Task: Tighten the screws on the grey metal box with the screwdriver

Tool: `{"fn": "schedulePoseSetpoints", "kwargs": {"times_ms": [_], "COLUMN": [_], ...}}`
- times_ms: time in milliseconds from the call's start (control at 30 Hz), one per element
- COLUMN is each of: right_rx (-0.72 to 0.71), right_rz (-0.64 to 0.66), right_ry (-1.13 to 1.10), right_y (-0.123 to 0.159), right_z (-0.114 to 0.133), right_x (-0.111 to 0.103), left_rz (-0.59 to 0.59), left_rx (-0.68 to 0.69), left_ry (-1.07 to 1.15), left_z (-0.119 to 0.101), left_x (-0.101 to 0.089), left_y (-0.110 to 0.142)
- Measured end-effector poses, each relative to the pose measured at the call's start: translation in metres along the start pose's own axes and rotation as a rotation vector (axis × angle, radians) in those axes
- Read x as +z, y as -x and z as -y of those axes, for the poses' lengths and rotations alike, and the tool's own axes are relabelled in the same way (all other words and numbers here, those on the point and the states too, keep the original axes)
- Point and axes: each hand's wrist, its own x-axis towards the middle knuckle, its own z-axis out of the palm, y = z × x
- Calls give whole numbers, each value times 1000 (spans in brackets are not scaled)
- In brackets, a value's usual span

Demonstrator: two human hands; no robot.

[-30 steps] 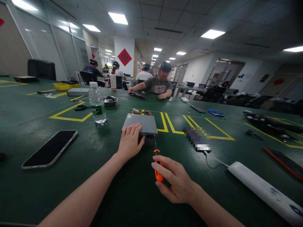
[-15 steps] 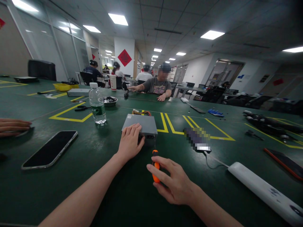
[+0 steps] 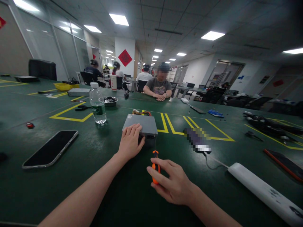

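Screwdriver (image 3: 155,165) lies near-to-far, tip toward the grey box (image 3: 142,124). My right hand (image 3: 171,183) fingers grip its orange handle. My left hand (image 3: 130,142) rests flat on the box.

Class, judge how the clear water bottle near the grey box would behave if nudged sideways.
The water bottle is tall and narrow, so it probably tips easily. It looks mostly empty, so likely light. Being round, it may roll on the green table.

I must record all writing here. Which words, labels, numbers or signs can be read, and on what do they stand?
None can be read.
Water bottle green label: too blurred.
Grey metal box small sticker: too small.
Red diamond sign on pillar: character unclear.
White power strip markings: too blurred.
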Motion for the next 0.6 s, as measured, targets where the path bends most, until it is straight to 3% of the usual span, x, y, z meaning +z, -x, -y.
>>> {"fn": "schedulePoseSetpoints", "kwargs": {"times_ms": [200, 433, 600], "right_rx": [57, 44, 27], "right_rz": [-132, 57, -63], "right_ry": [-47, -51, -38], "right_y": [5, -1, 0], "right_z": [-2, 1, 1], "right_x": [10, 2, 7], "left_rz": [4, 5, 3], "left_rx": [-2, -3, 0], "left_ry": [-1, 2, 3], "left_z": [0, 0, 1], "left_x": [0, 0, 0], "left_y": [0, 0, 0]}}
